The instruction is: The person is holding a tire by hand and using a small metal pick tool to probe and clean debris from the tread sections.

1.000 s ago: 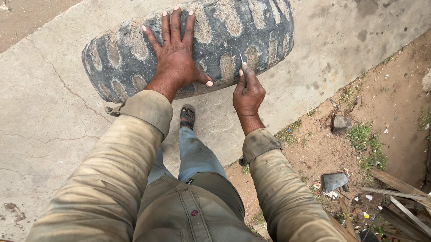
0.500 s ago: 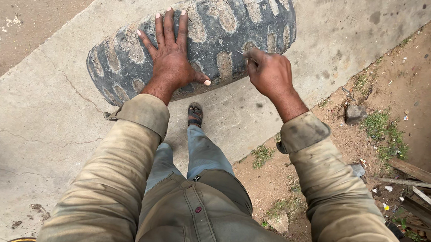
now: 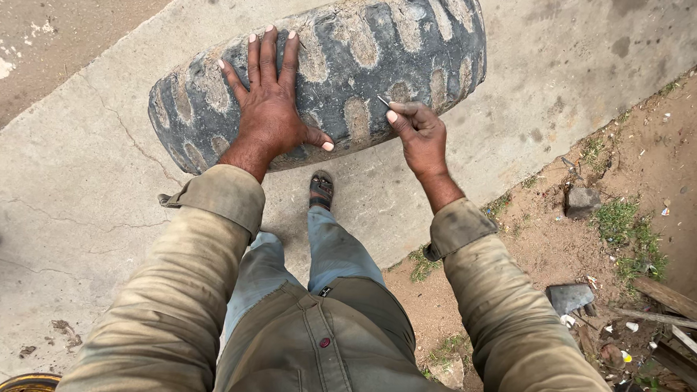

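Upright on its tread, the large worn black rubber tyre point(image 3: 345, 72) with dusty, mud-caked lugs stands on the pale cracked concrete slab point(image 3: 71, 186), filling the frame from about ten o'clock to one o'clock. Spread flat on the tread at eleven o'clock lies the left hand point(image 3: 268, 112), fingers splayed and thumb out to the side, its grip released and only pressing the rubber. At one o'clock from the frame's middle, the right hand point(image 3: 418, 133) is clenched around a thin pointed metal tool point(image 3: 383, 101), whose tip touches the tread between two lugs. Both arms wear dusty khaki sleeves point(image 3: 199, 283). Below the tyre, near the middle, a dark sandalled foot point(image 3: 321, 189) rests on the slab just beside the tyre's base, above blue jeans point(image 3: 335, 253). Out at three to five o'clock runs bare brown earth point(image 3: 643, 152) with tufts of grass, a grey stone point(image 3: 581, 201) and scraps of wood point(image 3: 673, 300).
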